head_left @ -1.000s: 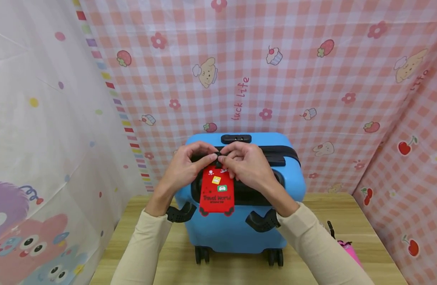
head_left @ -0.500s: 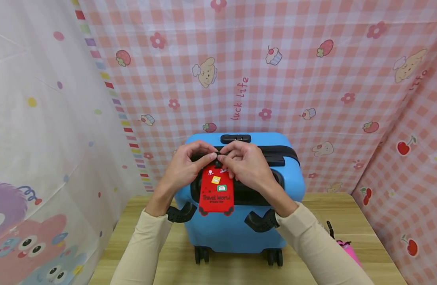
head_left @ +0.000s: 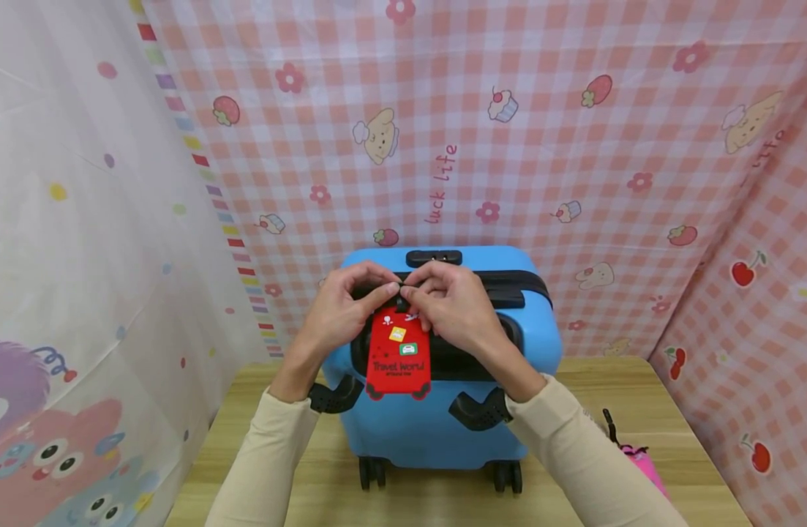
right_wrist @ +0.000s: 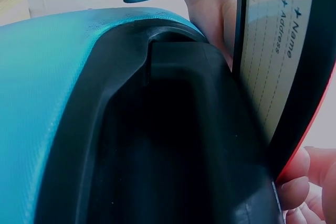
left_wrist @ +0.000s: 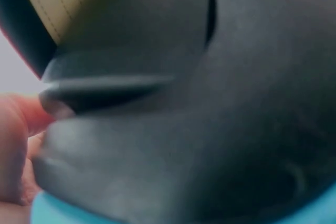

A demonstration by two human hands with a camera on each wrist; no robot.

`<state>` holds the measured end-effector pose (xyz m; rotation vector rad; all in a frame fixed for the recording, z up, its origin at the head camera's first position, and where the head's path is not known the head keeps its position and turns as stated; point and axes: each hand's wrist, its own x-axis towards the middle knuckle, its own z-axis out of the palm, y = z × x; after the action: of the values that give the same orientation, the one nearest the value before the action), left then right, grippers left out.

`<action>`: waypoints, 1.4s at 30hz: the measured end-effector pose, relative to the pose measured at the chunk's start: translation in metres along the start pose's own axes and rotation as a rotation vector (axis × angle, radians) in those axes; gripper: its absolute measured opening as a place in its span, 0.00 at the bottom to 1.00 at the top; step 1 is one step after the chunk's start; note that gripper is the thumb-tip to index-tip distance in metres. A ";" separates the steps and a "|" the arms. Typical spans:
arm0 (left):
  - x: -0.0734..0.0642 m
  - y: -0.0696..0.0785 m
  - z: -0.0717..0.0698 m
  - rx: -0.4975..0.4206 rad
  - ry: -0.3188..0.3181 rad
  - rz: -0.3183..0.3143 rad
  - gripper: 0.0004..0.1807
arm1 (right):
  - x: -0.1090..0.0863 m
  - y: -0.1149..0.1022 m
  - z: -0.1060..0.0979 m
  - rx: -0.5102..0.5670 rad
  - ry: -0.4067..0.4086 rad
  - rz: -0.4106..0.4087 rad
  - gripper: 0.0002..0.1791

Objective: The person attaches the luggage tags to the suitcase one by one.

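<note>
In the head view, a red luggage tag point(head_left: 398, 359) printed "Travel World" hangs in front of the blue suitcase point(head_left: 443, 439). My left hand point(head_left: 337, 307) pinches the black strap point(head_left: 402, 303) at the tag's top between thumb and index finger. My right hand point(head_left: 459, 307) pinches the same strap from the other side, its fingertips almost meeting the left ones. The fingers hide most of the strap, so how it is fastened cannot be seen. In the right wrist view, the tag's back shows an address card point(right_wrist: 283, 51) with "Name" and "Address" lines.
The suitcase stands upright on a wooden-looking surface point(head_left: 594, 424), against a pink checked cloth point(head_left: 541, 161). A black combination lock point(head_left: 434, 258) sits on its top, and a black handle recess point(head_left: 465, 359) lies behind the tag. A pink item point(head_left: 647, 465) lies at right, partly behind the right sleeve.
Both hands keep their pinch on the strap, and the luggage tag hangs as before. The whole head view has shifted very slightly.
</note>
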<state>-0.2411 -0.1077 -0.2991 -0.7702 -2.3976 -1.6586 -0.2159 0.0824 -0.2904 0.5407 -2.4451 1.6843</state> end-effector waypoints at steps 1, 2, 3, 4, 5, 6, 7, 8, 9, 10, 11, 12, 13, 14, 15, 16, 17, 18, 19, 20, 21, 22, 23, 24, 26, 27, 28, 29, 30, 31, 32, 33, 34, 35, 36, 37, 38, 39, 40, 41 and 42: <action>0.000 0.000 0.000 0.003 0.003 0.000 0.07 | 0.000 0.000 0.000 0.000 0.002 0.000 0.09; 0.000 0.000 0.000 0.003 0.005 -0.001 0.07 | 0.000 0.000 0.000 0.000 0.003 -0.001 0.09; 0.000 0.000 0.000 0.006 0.008 -0.001 0.07 | -0.001 0.000 0.000 0.001 0.005 -0.001 0.09; 0.000 0.000 0.000 0.008 0.011 -0.001 0.07 | -0.001 -0.001 0.000 0.002 0.005 -0.002 0.09; 0.000 -0.001 0.000 0.009 0.013 -0.001 0.07 | -0.001 -0.001 0.000 0.004 0.005 -0.002 0.09; 0.000 -0.001 0.001 0.009 0.015 -0.001 0.07 | -0.001 -0.001 0.000 0.006 0.006 -0.003 0.09; -0.001 -0.001 0.001 0.011 0.018 -0.002 0.07 | -0.001 -0.001 0.000 0.006 0.006 -0.003 0.09; -0.001 -0.001 0.001 0.011 0.019 -0.003 0.07 | -0.001 -0.001 0.000 0.007 0.006 -0.003 0.09; -0.001 -0.001 0.001 0.010 0.021 -0.003 0.07 | -0.001 -0.001 0.000 0.007 0.006 -0.002 0.09; -0.001 -0.001 0.001 0.009 0.023 -0.004 0.07 | -0.001 -0.001 0.000 0.006 0.006 -0.002 0.09; -0.002 -0.001 0.001 0.006 0.025 -0.003 0.08 | -0.001 -0.001 0.000 0.006 0.005 -0.002 0.09; -0.002 -0.001 0.001 0.002 0.028 -0.003 0.08 | -0.001 -0.001 0.000 0.006 0.004 -0.003 0.09; -0.002 -0.001 0.001 -0.002 0.031 -0.003 0.08 | -0.001 -0.001 0.001 0.006 0.003 -0.003 0.09; -0.003 -0.002 0.001 -0.007 0.034 -0.002 0.08 | -0.001 -0.001 0.001 0.006 0.003 -0.002 0.09; -0.003 -0.002 0.001 -0.012 0.039 0.002 0.08 | -0.001 -0.001 0.001 0.006 0.002 -0.002 0.09; -0.003 -0.002 0.001 -0.014 0.044 0.007 0.08 | -0.001 -0.001 0.001 0.007 0.000 -0.004 0.09; -0.003 -0.002 0.002 -0.014 0.051 0.016 0.08 | -0.001 -0.001 0.001 0.008 0.000 -0.004 0.08; -0.004 -0.003 0.002 -0.005 0.059 0.031 0.08 | -0.001 -0.001 0.001 0.007 0.000 -0.004 0.08; -0.004 -0.003 0.003 0.008 0.070 0.050 0.08 | -0.001 -0.001 0.001 0.006 0.001 -0.002 0.08; -0.004 -0.003 0.003 0.025 0.082 0.072 0.08 | -0.001 0.000 0.000 0.005 0.001 -0.004 0.07; -0.005 -0.004 0.004 0.042 0.094 0.096 0.07 | -0.001 0.000 0.000 0.005 0.000 -0.007 0.07; -0.005 -0.004 0.005 0.061 0.109 0.122 0.07 | -0.001 0.000 0.000 0.004 0.000 -0.008 0.07; -0.006 -0.004 0.005 0.084 0.125 0.149 0.07 | -0.001 0.000 0.000 0.004 0.000 -0.008 0.07; -0.007 -0.004 0.006 0.108 0.140 0.175 0.07 | -0.001 0.001 0.000 0.005 -0.001 -0.011 0.07; -0.008 -0.005 0.006 0.156 0.163 0.217 0.08 | -0.001 0.001 0.000 0.008 -0.005 -0.020 0.08; -0.009 -0.006 0.006 0.185 0.170 0.234 0.08 | -0.001 0.001 0.000 0.008 -0.006 -0.021 0.08; -0.009 -0.006 0.006 0.216 0.174 0.247 0.09 | -0.001 0.001 0.001 0.008 -0.007 -0.023 0.08; -0.010 -0.007 0.006 0.247 0.173 0.256 0.10 | -0.002 0.001 0.000 0.008 -0.007 -0.024 0.08; -0.011 -0.009 0.005 0.277 0.168 0.264 0.12 | -0.002 0.000 0.000 0.007 -0.006 -0.025 0.08; -0.012 -0.010 0.005 0.307 0.163 0.266 0.13 | -0.002 0.000 0.000 0.005 -0.005 -0.025 0.08; -0.013 -0.011 0.004 0.335 0.155 0.264 0.14 | -0.002 0.000 0.000 0.005 -0.004 -0.024 0.08; -0.014 -0.013 0.003 0.365 0.149 0.258 0.16 | -0.002 0.000 0.000 0.004 -0.004 -0.023 0.08; -0.015 -0.014 0.003 0.389 0.141 0.252 0.17 | -0.002 0.000 0.000 0.004 -0.003 -0.022 0.08; -0.016 -0.016 0.002 0.411 0.134 0.246 0.18 | -0.002 0.000 0.001 0.002 -0.003 -0.023 0.08; -0.018 -0.018 0.001 0.433 0.126 0.239 0.19 | -0.002 0.000 0.001 0.001 -0.002 -0.023 0.08; -0.020 -0.019 0.000 0.453 0.119 0.230 0.20 | -0.002 0.000 0.001 -0.002 -0.003 -0.025 0.08; -0.021 -0.021 -0.001 0.468 0.109 0.222 0.21 | -0.002 0.000 0.001 -0.005 -0.001 -0.026 0.09; -0.023 -0.023 -0.001 0.479 0.100 0.219 0.22 | -0.002 0.000 0.001 -0.009 0.002 -0.026 0.08; -0.025 -0.024 -0.002 0.485 0.091 0.215 0.22 | -0.002 0.000 0.000 -0.013 0.004 -0.027 0.08; -0.026 -0.026 -0.002 0.488 0.083 0.212 0.23 | -0.002 0.000 0.000 -0.017 0.007 -0.027 0.08; -0.028 -0.027 -0.003 0.491 0.078 0.210 0.24 | -0.002 0.001 0.000 -0.021 0.009 -0.027 0.08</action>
<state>-0.2307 -0.1268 -0.3313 -0.8104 -2.4166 -0.9451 -0.2139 0.0834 -0.2915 0.5602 -2.4351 1.6459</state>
